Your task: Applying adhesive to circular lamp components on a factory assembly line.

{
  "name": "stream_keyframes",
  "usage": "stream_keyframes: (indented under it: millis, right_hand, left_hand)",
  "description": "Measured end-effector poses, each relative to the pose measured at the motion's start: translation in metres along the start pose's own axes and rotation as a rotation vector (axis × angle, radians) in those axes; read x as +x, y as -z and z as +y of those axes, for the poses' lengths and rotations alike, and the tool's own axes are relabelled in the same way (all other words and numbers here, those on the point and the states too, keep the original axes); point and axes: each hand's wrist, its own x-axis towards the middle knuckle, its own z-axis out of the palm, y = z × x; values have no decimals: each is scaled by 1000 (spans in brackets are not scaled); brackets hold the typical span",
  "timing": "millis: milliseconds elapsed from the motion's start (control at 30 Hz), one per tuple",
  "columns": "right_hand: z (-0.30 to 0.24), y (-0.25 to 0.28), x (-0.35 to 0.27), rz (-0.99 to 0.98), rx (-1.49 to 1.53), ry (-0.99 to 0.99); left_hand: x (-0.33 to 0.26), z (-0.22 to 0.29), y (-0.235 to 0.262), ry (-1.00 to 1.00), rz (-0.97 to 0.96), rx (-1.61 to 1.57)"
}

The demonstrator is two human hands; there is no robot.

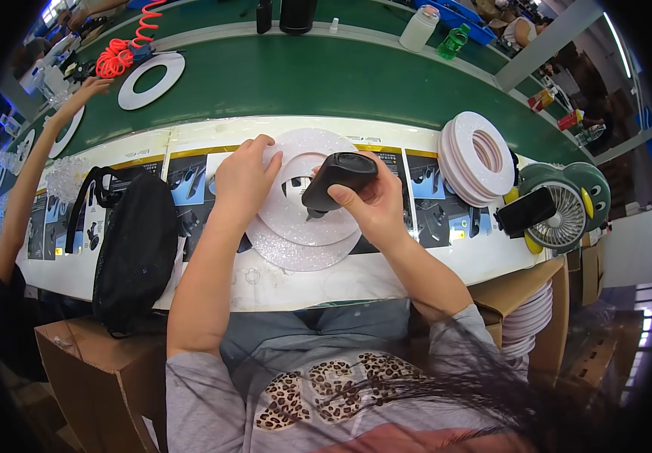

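White, glittery flat rings [284, 220], overlapping, on our table [375, 284], head view. Our left hand [247, 177]: fingers slightly bent at the rings' left edge. Our right hand [382, 202]: fingers wrapped round a black, bottle-shaped tool [337, 181], narrow tip downward.

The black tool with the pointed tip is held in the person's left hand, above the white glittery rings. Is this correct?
Not quite: the head view shows the black tool in the right hand, not in the left hand. It is held above the white glittery rings, as you say.
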Motion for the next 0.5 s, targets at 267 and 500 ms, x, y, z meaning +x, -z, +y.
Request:
stream_keyframes:
  millis: [267, 500]
  right_hand:
    - [1, 2, 1, 1, -25, -13]
    - [-12, 5, -1, -26, -2, -9]
  left_hand:
    - [1, -2, -3, -32, 35, 1]
    - [0, -2, -1, 1, 11, -25]
